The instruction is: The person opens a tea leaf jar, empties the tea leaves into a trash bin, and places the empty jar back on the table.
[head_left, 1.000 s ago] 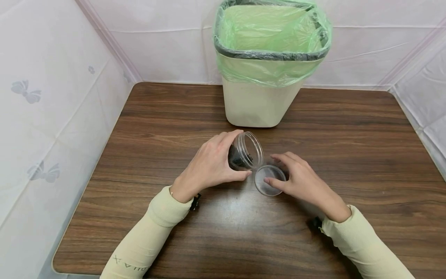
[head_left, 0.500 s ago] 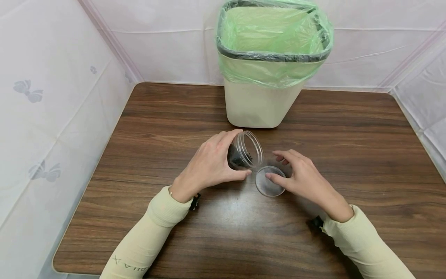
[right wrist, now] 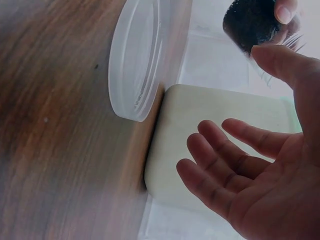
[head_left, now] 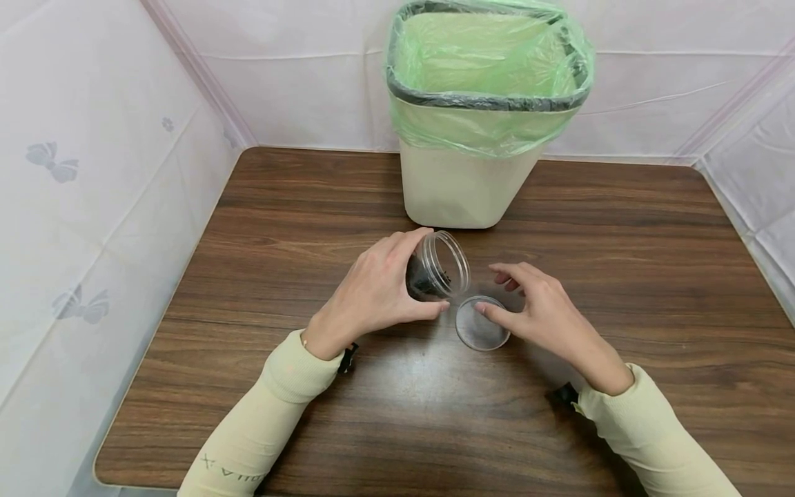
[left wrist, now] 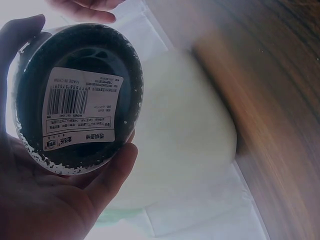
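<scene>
My left hand [head_left: 375, 283] grips a clear screw-top jar [head_left: 431, 269] by its sides, tilted so its open mouth faces right. Dark, crumbly bits [head_left: 425, 281] lie along the lower side inside it. The left wrist view looks onto the jar's base, where a white barcode label [left wrist: 82, 107] shows. Beside the mouth, a round clear lid [head_left: 479, 335] lies on the table. My right hand [head_left: 543, 310] hovers over the lid's right side, fingers loosely bent and holding nothing. In the right wrist view a gap shows between those fingers and the lid [right wrist: 137, 60].
A cream bin [head_left: 466, 186] stands on the table just beyond the jar. A green plastic bag [head_left: 491, 128] lines it and folds over its rim. White patterned sheeting [head_left: 298, 96] hangs behind and at both sides of the brown wooden table [head_left: 397, 428].
My right hand has shifted slightly up and away from the lid, its thumb now nearer the lid's far edge. The left hand and jar have stayed almost still.
</scene>
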### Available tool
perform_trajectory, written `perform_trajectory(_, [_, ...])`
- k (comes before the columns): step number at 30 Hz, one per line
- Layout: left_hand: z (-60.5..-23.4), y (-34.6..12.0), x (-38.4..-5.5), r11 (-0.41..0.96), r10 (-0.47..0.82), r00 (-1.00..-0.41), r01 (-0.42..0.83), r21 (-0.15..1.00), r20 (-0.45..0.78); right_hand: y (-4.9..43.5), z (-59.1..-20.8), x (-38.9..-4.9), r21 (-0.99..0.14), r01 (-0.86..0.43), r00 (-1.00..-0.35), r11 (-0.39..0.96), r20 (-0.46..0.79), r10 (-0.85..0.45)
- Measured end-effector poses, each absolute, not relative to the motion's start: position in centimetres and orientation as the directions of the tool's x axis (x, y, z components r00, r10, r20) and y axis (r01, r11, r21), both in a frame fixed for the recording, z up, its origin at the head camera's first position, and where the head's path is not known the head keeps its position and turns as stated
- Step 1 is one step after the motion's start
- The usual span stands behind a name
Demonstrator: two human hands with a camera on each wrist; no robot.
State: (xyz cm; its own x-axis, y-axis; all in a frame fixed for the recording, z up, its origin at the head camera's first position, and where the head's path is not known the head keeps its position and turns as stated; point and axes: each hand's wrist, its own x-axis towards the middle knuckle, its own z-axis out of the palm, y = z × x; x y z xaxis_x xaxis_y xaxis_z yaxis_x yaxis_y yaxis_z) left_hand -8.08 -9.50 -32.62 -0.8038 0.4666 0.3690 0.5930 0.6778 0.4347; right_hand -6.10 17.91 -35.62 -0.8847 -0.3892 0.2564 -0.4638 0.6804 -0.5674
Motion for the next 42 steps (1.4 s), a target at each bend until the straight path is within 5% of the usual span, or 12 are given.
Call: perform_trajectory(42, [-31.6, -9.9, -8.6, 0.677, 0.435, -0.821, 0.568, 0.467, 0.369, 18.7, -32.8, -6.5, -0.7, -0.281, -0.959, 0.656, 0.182, -0.217])
